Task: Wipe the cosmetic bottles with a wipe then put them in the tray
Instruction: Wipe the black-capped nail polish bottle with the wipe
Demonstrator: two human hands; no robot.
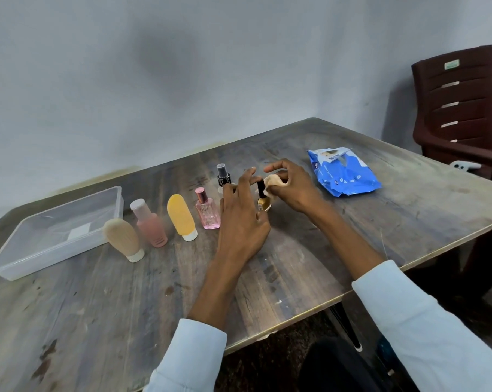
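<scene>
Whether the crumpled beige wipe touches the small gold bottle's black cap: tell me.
Touching. The head view shows the wipe, pinched by the right hand, pressed against the black cap.

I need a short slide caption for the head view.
Right hand wipes a small gold bottle held by left hand.

The left hand (243,219) covers the near side of the gold nail-polish bottle (263,203), so its grip there can't be read; behind its fingers the spray bottle (223,176) shows only its top. The wipe (274,182) is mostly tucked under the right hand's (291,188) fingers. The brown chair (462,108) runs off the right edge
</scene>
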